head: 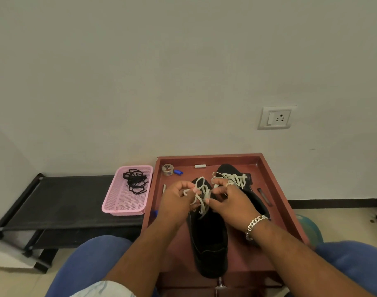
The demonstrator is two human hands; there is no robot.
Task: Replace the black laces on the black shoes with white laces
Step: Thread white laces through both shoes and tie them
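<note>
— So where do the shoes sit?

— Both lie inside a reddish-brown wooden tray (275, 179). The near black shoe (209, 243) runs lengthwise in the middle of it, heel toward the person. The far black shoe (234, 171) lies just beside it to the right and further back, already threaded with a white lace (236, 179).

— And the hands?

— The left hand (175, 199) has its fingers curled, pinching a strand of the second white lace (201, 197) above the near shoe's throat. The right hand (230, 201) pinches the same lace from the other side; loops of it stand up between the two. A ring shows on a right finger and a silver chain bracelet (255, 225) on that wrist.

— The old laces?

— A tangle of black laces (135, 180) rests in the far end of a pink mesh basket (123, 207), which stands on a low black rack (61, 200) just left of the tray.

— Anything else in the tray?

— A roll of tape (167, 169) near the back left corner, with a small blue cap (178, 172) beside it, and a pale small stick-like thing (199, 166) along the back that I cannot identify. A wall socket (275, 117) sits on the wall above
</note>
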